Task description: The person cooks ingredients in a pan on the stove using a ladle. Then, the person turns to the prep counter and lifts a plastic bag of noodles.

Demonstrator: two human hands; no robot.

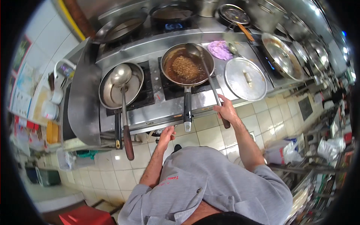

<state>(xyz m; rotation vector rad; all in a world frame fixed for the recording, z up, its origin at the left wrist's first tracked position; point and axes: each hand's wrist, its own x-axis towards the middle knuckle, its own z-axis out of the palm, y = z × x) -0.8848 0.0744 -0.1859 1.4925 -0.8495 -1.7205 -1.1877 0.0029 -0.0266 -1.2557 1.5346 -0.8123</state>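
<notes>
My right hand [225,108] is closed around the long handle of a ladle [210,77]. The ladle's bowl rests inside a frying pan [187,89], at its far right side. Dark brown sauce [172,76] lies in that pan, with a mound of lumpy brown food [185,67] in the middle. My left hand [167,135] hangs by the stove's front edge, left of the pan's black handle, fingers curled in and nothing visible in them. A second pan [106,90] on the left holds another ladle [121,75], its wooden handle jutting toward me.
Right of the sauce pan lie a metal lid [245,79], a purple cloth [220,50] and a spoon [233,48]. Two dark pans [173,13] stand on the back burners, one over a blue flame. A large shiny pan [282,56] and several pots fill the right side.
</notes>
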